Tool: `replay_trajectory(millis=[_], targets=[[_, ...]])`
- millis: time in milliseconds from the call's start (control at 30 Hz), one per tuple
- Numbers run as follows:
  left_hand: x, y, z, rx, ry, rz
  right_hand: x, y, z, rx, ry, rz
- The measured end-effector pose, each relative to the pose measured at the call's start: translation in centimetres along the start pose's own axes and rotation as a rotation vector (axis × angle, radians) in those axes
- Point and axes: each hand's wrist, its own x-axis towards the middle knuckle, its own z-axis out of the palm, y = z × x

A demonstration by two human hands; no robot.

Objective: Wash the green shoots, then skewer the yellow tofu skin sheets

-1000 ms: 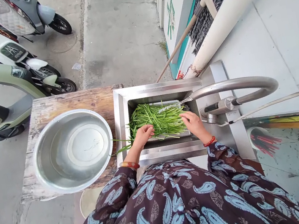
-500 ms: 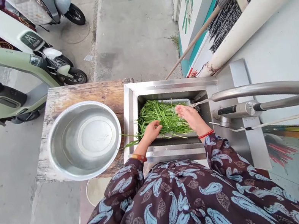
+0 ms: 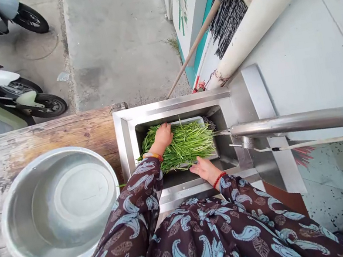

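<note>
Thin, flat green blades, glossy and loosely tangled, make up the heap of greens [image 3: 190, 143] in the brushed-steel, square-cornered sink [image 3: 170, 106]. Left of both grips, a smooth round metal basin [image 3: 11, 239] sits on a weathered, grainy wooden bench [image 3: 59, 132]. Right of them reaches the satin metal tap [image 3: 303, 123].

The greens cover most of a pale tray [image 3: 195, 120], whose rim shows beyond the left grip [image 3: 164, 135]. The left sleeve [image 3: 130, 217] hides part of the basin's edge. Beyond the right grip [image 3: 205, 169], a dark tangled thing in the sink corner is hard to make out.

The greens lie under the left grip, its fingers bent and tips hidden; whether it has hold of any cannot be told. The right grip, fingers extended and loosely spread, is at their near edge, holding nothing visible.
</note>
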Motion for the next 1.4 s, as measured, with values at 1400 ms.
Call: replay_trajectory(millis=[1400], targets=[[-5.7, 7.3, -15.1, 0.541, 0.089, -0.194, -15.4, 0.5, 1.5, 0.269, -0.423, -0.047]])
